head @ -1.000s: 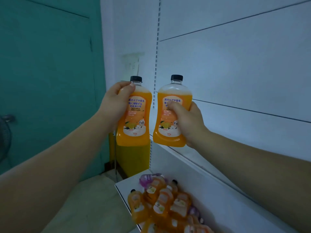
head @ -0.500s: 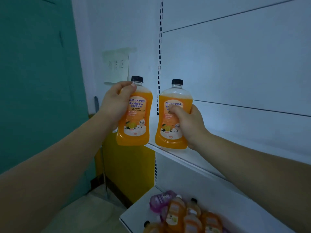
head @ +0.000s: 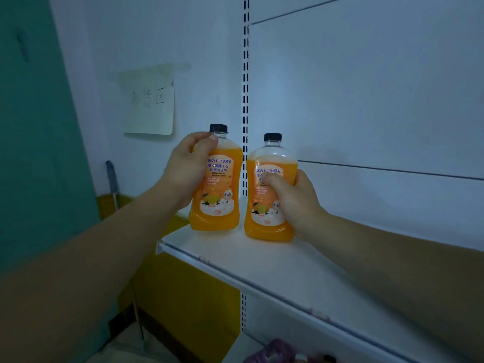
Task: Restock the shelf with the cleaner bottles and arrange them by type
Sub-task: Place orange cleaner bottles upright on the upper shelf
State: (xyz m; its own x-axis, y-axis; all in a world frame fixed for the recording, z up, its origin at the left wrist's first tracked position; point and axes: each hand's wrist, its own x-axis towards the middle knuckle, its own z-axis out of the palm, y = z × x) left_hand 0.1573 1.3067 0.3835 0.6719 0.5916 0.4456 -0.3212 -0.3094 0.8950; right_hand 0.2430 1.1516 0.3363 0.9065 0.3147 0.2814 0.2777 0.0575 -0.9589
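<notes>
- The left hand (head: 188, 166) is curled round the shoulder of the left bottle (head: 218, 195), and the right hand (head: 290, 203) grips the waist of the right bottle (head: 269, 213).
- Both orange bottles are upright, nearly touching, low over the left back corner of the shelf (head: 262, 260). I can't tell if their bases rest on it.
- Let go before the bases sit flat, and one could knock the other over.
- The left bottle is near the shelf's open end and could tip off.

Purple bottle (head: 273, 350) part. off-frame, btm.
</notes>
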